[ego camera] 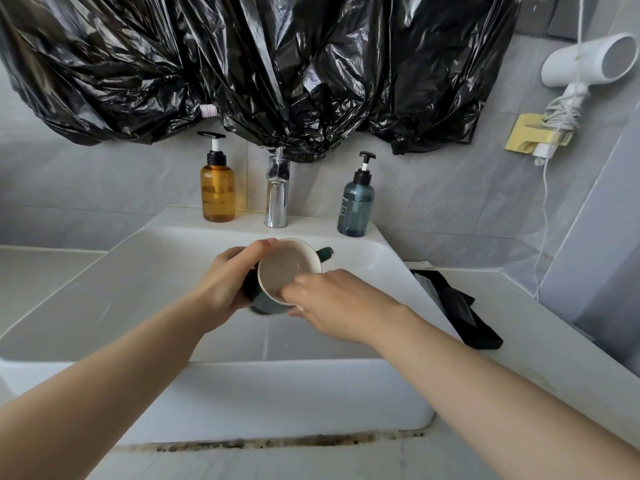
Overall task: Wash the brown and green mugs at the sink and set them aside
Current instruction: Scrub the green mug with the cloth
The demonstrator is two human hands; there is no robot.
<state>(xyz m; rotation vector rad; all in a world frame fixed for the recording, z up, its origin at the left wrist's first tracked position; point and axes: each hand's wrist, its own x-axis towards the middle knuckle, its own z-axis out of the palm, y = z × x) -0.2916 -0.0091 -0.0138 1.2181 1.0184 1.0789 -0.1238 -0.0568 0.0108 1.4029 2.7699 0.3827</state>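
Tilting its pale mouth toward the camera, the mug (289, 268) is held in the air over the basin of the white sink (242, 393), its dark green handle pointing away to the right. The left hand (225, 282) grips the mug's body, fingers wrapped round the far side and thumb lying along the upper rim. The right hand (332, 303) pinches the near rim, fingers curled into the mouth and thumb under the wall.

The sink is a deep square block set against a pale bench (536, 341) that runs off both sides. On its back ledge stand a chrome tap (277, 199), an amber bottle (217, 188) to its left and a blue bottle (356, 206) to its right, both with pumps. The wall (104, 174) is grey tile. Black bags (259, 64) hang across it above the tap, covering whatever is behind. On the right a white dryer (588, 60) sits in a yellow holder (530, 133), its cord (543, 202) trailing down.

A black packet (453, 306) lies on the bench just right of the sink, partly behind the right forearm. The mug's base is hidden by the hands, and motion blur smears the right fingertips. A dark stained seam (277, 441) runs under the sink's front.
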